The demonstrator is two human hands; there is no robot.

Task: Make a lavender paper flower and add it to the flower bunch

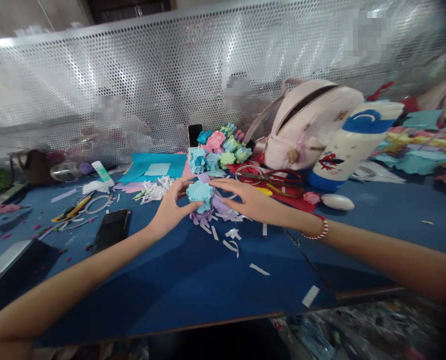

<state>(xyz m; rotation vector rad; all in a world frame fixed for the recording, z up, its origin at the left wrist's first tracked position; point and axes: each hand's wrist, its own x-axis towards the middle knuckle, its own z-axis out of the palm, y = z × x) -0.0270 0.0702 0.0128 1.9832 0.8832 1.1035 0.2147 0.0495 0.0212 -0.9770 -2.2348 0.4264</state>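
A light-blue crumpled paper flower (200,195) is in front of me at the middle of the blue table. My left hand (173,204) curls around its left side, the thumb pressed on its front and the fingers at its back. To the right of the flower, my right hand (247,197) is open, its fingers stretched toward the flower's upper edge and its thumb apart from it. I cannot tell whether those fingertips touch it. Under and beside the blue flower is purple crumpled paper (201,217), partly covered by it. White paper strips (232,245) lie scattered nearby.
Behind my hands stand a pile of coloured paper flowers (223,145) and a phone (194,134). Right are scissors (283,176), a backpack (309,120) and a bottle (350,150). Left lie a yellow cutter (72,207) and a black phone (112,230). A perforated metal screen (162,75) closes the back.
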